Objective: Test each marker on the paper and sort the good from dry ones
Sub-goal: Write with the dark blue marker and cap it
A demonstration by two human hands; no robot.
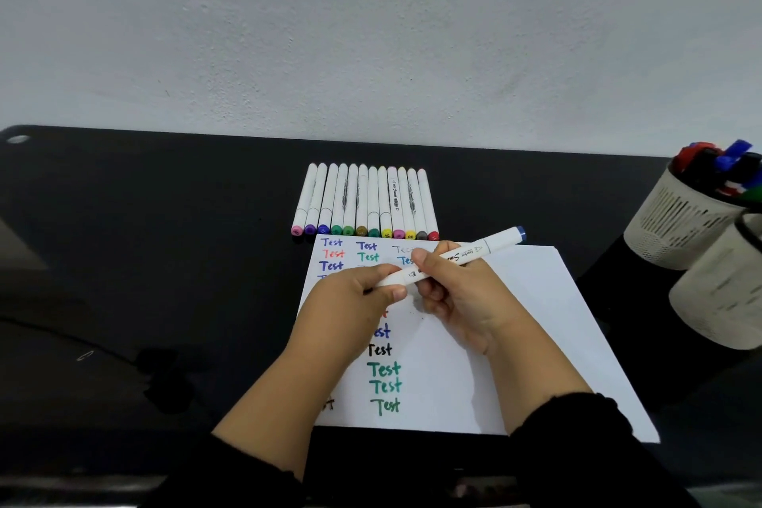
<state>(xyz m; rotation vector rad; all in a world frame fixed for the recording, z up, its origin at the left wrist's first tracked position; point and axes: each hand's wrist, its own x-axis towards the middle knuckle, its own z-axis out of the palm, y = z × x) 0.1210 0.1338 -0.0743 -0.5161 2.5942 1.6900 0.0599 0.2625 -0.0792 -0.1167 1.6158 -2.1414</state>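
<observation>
A white marker with a blue end cap (490, 245) is held slanted above the white paper (532, 326). My right hand (462, 301) grips its barrel near the middle. My left hand (363, 301) pinches its lower left end, whose tip or cap is hidden by my fingers. The paper carries several "Test" words in blue, red, green and black, some covered by my hands. A neat row of several white markers (365, 200) with coloured end caps lies just beyond the paper's far edge.
The black desk (165, 239) meets a white wall at the back. Two pale slotted pen cups stand at the right edge; the far one (676, 219) holds several red, blue and black pens, the near one (721, 293) is blurred. A dark cable lies at left.
</observation>
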